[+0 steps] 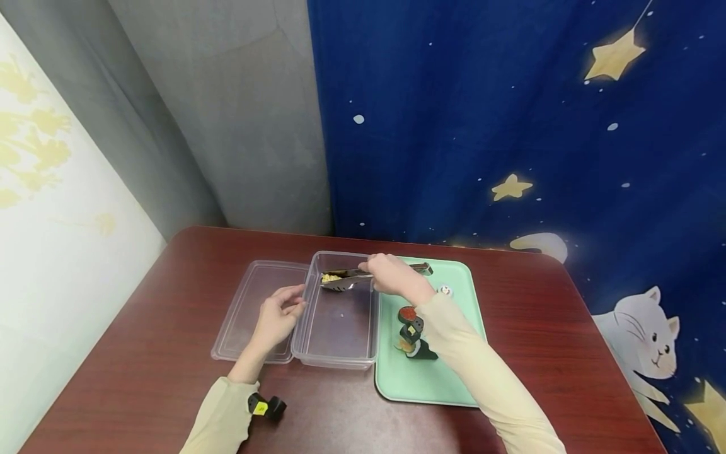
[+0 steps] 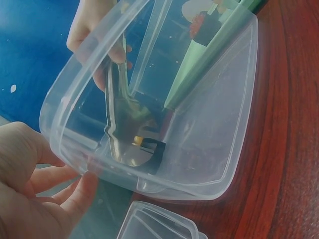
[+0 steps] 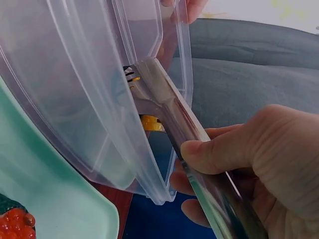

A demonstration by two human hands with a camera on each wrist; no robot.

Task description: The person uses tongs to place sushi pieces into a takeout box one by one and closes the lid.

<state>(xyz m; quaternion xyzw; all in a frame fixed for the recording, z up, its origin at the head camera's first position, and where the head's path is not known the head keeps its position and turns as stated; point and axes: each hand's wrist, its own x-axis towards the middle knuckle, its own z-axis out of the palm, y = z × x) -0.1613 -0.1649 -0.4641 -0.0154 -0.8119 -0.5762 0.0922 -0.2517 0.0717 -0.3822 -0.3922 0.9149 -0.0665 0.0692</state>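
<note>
Basically, right hand (image 1: 392, 276) is wrapped round the tongs (image 1: 363, 275), thumb on one arm and fingers on the other, likely squeezing so the yellow piece (image 1: 331, 278) stays put. That piece sits between the tong tips, inside the box (image 1: 340, 331) near its far left corner; can't tell whether it touches the floor. Tongs slant in over the box's right rim, probably because that hand works from the tray (image 1: 431, 386) side.

Left hand (image 1: 278, 317) is at the box's left rim, fingers loosely bent and apart, fingertips at the plastic, not clamped on anything as far as I see; likely there to steady the box.

Box stands toward the table's (image 1: 527, 353) far edge, between lid (image 1: 249, 318) and tray, presumably to keep reaches short. Lid lies flat off the box's left edge, tray against or just under its right edge, can't tell which.

Counts: one box, one lid, one tray, one pair of tongs, one yellow piece in the tips. On tray: one red piece (image 1: 406, 314) toward the left edge, one black cone (image 1: 424, 351) nearer the near edge, one white piece (image 1: 445, 291) toward the far edge; sleeve (image 1: 482, 372) may hide more.
</note>
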